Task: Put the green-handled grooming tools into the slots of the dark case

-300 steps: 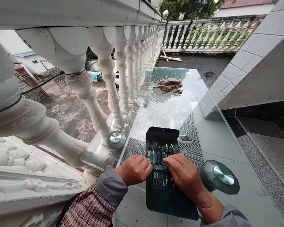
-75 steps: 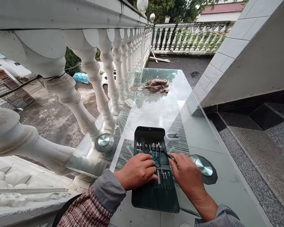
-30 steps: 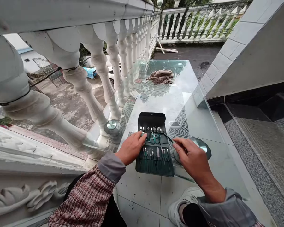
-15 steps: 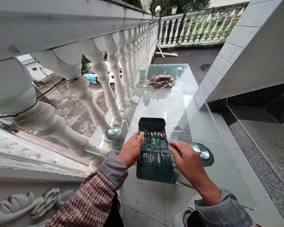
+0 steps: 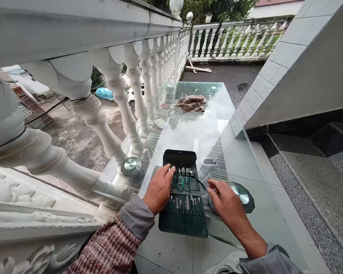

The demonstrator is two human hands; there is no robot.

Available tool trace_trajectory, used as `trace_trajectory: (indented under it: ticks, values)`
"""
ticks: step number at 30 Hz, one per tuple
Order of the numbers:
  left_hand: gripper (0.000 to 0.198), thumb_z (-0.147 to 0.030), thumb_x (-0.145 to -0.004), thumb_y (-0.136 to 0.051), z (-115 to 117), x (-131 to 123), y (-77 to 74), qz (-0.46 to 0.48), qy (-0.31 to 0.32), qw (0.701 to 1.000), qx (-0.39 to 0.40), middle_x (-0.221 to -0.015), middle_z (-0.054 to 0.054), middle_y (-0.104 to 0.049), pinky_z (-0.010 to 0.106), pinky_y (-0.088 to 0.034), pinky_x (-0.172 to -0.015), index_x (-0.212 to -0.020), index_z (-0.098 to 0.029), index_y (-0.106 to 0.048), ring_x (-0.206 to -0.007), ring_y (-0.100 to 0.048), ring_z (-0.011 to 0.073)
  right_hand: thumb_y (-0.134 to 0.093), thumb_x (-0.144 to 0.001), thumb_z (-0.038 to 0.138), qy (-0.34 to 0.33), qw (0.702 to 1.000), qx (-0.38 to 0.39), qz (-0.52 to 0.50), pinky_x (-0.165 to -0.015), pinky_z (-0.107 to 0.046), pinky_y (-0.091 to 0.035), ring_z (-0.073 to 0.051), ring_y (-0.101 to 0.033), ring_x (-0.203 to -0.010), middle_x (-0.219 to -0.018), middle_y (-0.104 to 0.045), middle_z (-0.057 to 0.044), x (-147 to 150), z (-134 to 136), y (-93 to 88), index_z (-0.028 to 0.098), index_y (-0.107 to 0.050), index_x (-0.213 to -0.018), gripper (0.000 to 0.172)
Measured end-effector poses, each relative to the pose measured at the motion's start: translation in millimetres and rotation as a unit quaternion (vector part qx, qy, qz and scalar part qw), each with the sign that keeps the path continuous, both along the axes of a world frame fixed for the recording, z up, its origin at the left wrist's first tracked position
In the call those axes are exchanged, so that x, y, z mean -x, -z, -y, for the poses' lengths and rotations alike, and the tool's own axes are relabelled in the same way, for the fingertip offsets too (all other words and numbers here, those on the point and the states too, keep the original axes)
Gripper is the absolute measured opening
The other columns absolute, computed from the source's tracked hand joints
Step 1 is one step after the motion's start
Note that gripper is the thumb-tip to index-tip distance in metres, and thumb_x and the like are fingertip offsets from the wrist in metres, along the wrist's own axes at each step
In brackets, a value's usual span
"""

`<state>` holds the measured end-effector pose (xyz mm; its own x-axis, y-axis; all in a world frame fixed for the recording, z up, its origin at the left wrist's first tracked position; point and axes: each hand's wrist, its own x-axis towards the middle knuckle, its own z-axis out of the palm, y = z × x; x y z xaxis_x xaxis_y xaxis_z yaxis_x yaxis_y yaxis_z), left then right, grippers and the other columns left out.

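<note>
A dark green manicure case [image 5: 185, 227] lies unfolded on the glass table, its top flap up at the far end. Green-handled scissors [image 5: 183, 185] and nail clippers [image 5: 188, 172] sit in its upper row; several slim metal tools [image 5: 188, 202] stand in the lower row. Over the case's left edge is my left hand [image 5: 159, 188], closed on it, the fingers covering the leftmost tools. My right hand [image 5: 227, 199] hovers just right of the case, thumb and forefinger slightly apart, close to the end of a thin black strap [image 5: 200, 182] that sticks out from the case.
The glass table [image 5: 246, 160] carries a crumpled brown cloth [image 5: 192, 103], a small white card [image 5: 160, 122] and a computer mouse [image 5: 209, 162]. A white balustrade [image 5: 111, 91] runs along the left. Stone steps [image 5: 311, 171] and a tiled wall [image 5: 270, 72] are at the right.
The strap now sticks out further to the right, and my right hand has drawn slightly away from the case. My left hand stays at the left edge. The view has shifted a little.
</note>
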<state>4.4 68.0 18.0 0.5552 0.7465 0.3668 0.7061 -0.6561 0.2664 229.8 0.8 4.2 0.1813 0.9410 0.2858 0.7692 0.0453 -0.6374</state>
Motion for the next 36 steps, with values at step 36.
trace_trajectory:
  ticks: [36]
  values:
    - [0.043, -0.012, -0.089, -0.037, -3, -15, 12.6, -0.067, 0.001, 0.998, -0.013, -0.131, 0.015, -0.047, 0.040, -0.043, -0.099, -0.132, -0.012, -0.038, -0.120, -0.046, 0.0254, -0.035, -0.092, 0.037, 0.022, 0.983, -0.011, 0.182, -0.055, -0.028, -0.036, -0.017, -0.055, -0.064, -0.069, -0.058, -0.004, 9, -10, 16.0, 0.020, -0.053, -0.076, 0.029]
